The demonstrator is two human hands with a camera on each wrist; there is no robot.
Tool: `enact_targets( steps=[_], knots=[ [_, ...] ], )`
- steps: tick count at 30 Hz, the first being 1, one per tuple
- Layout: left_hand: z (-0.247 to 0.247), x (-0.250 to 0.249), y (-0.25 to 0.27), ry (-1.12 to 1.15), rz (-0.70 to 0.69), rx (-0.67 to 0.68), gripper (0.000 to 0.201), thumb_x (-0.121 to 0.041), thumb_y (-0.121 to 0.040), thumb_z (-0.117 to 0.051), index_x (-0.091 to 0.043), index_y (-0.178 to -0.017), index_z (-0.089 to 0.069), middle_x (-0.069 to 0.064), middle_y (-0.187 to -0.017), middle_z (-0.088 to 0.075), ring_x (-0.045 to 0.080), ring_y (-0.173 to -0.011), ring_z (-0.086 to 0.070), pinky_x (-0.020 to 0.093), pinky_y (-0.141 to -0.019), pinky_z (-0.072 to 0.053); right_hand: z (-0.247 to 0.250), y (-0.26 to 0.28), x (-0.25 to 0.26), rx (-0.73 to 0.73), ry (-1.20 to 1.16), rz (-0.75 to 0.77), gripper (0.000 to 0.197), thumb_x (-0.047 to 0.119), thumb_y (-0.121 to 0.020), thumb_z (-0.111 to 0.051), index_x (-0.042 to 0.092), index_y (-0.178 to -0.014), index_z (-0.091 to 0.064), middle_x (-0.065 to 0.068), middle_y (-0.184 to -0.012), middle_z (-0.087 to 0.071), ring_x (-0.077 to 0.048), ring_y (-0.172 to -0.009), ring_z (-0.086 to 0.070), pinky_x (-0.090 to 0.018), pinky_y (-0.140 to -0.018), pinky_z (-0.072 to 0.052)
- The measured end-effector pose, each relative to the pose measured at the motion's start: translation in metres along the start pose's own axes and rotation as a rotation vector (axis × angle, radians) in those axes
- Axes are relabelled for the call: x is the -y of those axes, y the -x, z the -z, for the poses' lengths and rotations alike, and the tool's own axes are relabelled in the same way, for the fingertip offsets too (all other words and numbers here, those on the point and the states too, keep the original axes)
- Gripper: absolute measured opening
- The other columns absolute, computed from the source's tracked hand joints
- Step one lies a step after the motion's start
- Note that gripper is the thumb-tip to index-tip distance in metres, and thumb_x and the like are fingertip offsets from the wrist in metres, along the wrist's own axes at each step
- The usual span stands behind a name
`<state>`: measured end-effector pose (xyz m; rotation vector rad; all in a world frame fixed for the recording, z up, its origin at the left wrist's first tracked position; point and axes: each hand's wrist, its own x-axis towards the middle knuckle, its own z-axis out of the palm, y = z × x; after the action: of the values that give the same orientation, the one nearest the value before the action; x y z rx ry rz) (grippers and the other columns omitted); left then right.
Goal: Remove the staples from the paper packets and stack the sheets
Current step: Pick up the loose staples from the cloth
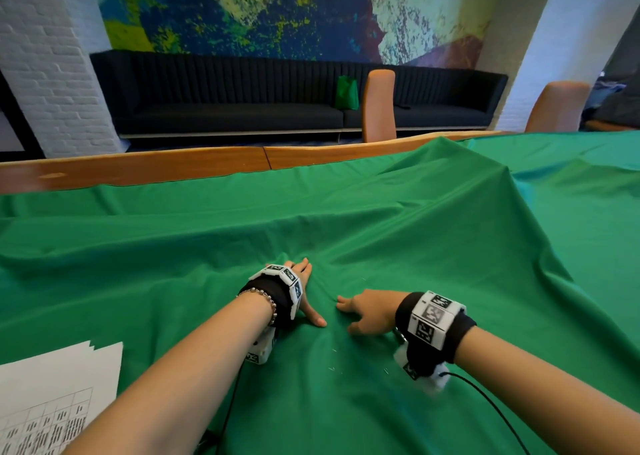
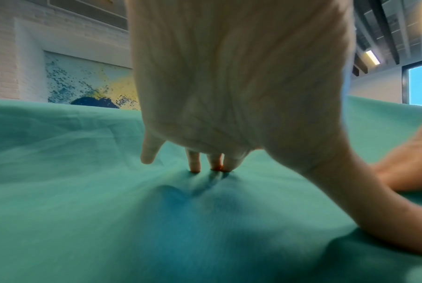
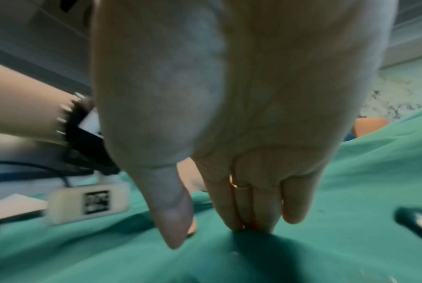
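While both hands press flat, holding nothing, on the green cloth (image 1: 346, 212) | left hand (image 1: 304, 292), right hand (image 1: 367, 311) | sheets (image 1: 59, 385) stacked left of left hand | loose staples (image 1: 333, 368) near right hand | likely almost done

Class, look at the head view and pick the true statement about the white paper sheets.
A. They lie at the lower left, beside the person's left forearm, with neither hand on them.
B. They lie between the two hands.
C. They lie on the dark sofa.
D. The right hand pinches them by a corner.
A: the paper sheets lie at lower left, while the left hand and right hand rest fingertips on the green cloth.
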<state>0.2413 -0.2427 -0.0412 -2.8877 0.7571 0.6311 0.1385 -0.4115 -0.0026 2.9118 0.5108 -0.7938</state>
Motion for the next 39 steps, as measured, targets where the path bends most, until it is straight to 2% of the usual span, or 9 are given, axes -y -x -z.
enact_targets(
  steps=[4, 7, 11, 13, 18, 22, 34, 36, 39],
  knots=[
    [0.002, -0.002, 0.002, -0.020, 0.010, 0.011, 0.146, -0.084, -0.048, -0.068, -0.014, -0.154, 0.005, 0.000, -0.161, 0.010, 0.028, -0.148, 0.000, 0.050, -0.119, -0.012, -0.016, 0.032, 0.012, 0.017, -0.047, 0.065, 0.064, 0.033, -0.094, -0.054, 0.017, -0.151, -0.030, 0.000, -0.159, -0.023, -0.024, -0.140, -0.036, -0.032, -0.115, -0.029],
    [0.005, -0.005, 0.000, -0.030, 0.024, 0.032, 0.147, -0.084, -0.048, -0.067, -0.012, -0.153, 0.005, 0.002, -0.162, 0.009, 0.030, -0.148, -0.002, 0.051, -0.119, -0.013, -0.013, 0.056, 0.019, 0.048, -0.113, 0.089, 0.052, 0.030, -0.093, -0.056, 0.018, -0.142, -0.047, -0.004, -0.145, -0.050, -0.023, -0.128, -0.050, -0.030, -0.107, -0.039],
    [0.015, -0.018, 0.005, -0.024, -0.014, 0.021, 0.138, -0.074, -0.059, -0.072, -0.010, -0.153, 0.005, 0.003, -0.161, 0.010, 0.030, -0.148, -0.002, 0.051, -0.119, -0.012, 0.015, 0.053, 0.000, -0.162, -0.255, 0.000, 0.040, 0.010, -0.089, -0.050, 0.017, -0.125, -0.065, -0.002, -0.123, -0.067, -0.016, -0.113, -0.062, -0.020, -0.094, -0.044],
    [0.021, -0.032, 0.014, -0.030, -0.105, -0.005, 0.127, -0.064, -0.067, -0.074, -0.011, -0.154, 0.002, 0.001, -0.162, 0.008, 0.028, -0.149, -0.001, 0.051, -0.116, -0.011, 0.026, 0.033, -0.021, -0.228, -0.251, -0.101, 0.047, 0.005, -0.088, -0.045, 0.016, -0.129, -0.062, -0.006, -0.130, -0.063, -0.019, -0.121, -0.057, -0.023, -0.100, -0.042],
    [0.027, -0.058, 0.016, -0.083, -0.213, 0.037, 0.084, -0.035, -0.093, -0.061, -0.011, -0.154, -0.009, 0.003, -0.162, -0.001, 0.028, -0.148, -0.009, 0.043, -0.115, -0.016, 0.034, -0.011, -0.042, -0.125, -0.133, -0.285, 0.056, 0.008, -0.094, -0.040, 0.013, -0.149, -0.034, -0.019, -0.147, -0.043, -0.030, -0.135, -0.042, -0.031, -0.107, -0.036],
    [0.031, -0.063, 0.017, -0.089, -0.188, 0.107, 0.067, 0.000, -0.096, -0.041, -0.010, -0.154, -0.009, 0.005, -0.162, 0.000, 0.030, -0.147, -0.012, 0.041, -0.114, -0.015, 0.025, -0.031, -0.041, -0.096, -0.102, -0.301, 0.044, 0.011, -0.094, -0.041, 0.006, -0.136, -0.051, -0.020, -0.136, -0.054, -0.034, -0.124, -0.052, -0.036, -0.101, -0.044],
    [0.037, -0.067, 0.024, -0.152, -0.168, 0.083, 0.064, 0.000, -0.097, -0.039, -0.011, -0.154, -0.011, 0.005, -0.162, -0.005, 0.025, -0.146, -0.016, 0.040, -0.110, -0.018, 0.003, -0.011, -0.031, -0.104, -0.115, -0.213, 0.034, 0.005, -0.088, -0.043, 0.001, -0.117, -0.062, -0.023, -0.122, -0.061, -0.036, -0.113, -0.057, -0.032, -0.089, -0.045],
    [0.035, -0.069, 0.024, -0.139, -0.146, 0.029, 0.065, -0.002, -0.096, -0.042, -0.015, -0.154, -0.014, 0.005, -0.160, -0.016, 0.025, -0.144, -0.020, 0.042, -0.110, -0.022, 0.005, -0.007, -0.044, -0.176, -0.152, -0.279, 0.038, 0.006, -0.090, -0.045, 0.002, -0.125, -0.058, -0.021, -0.130, -0.058, -0.033, -0.120, -0.054, -0.032, -0.094, -0.044],
    [0.030, -0.070, 0.021, -0.097, -0.121, -0.006, 0.069, -0.004, -0.093, -0.044, -0.022, -0.154, -0.015, -0.001, -0.158, -0.017, 0.025, -0.143, -0.018, 0.056, -0.112, -0.024, 0.011, -0.004, -0.059, -0.182, -0.172, -0.332, 0.051, 0.007, -0.093, -0.043, 0.011, -0.144, -0.043, -0.013, -0.145, -0.048, -0.028, -0.133, -0.044, -0.032, -0.107, -0.037]
  ],
)
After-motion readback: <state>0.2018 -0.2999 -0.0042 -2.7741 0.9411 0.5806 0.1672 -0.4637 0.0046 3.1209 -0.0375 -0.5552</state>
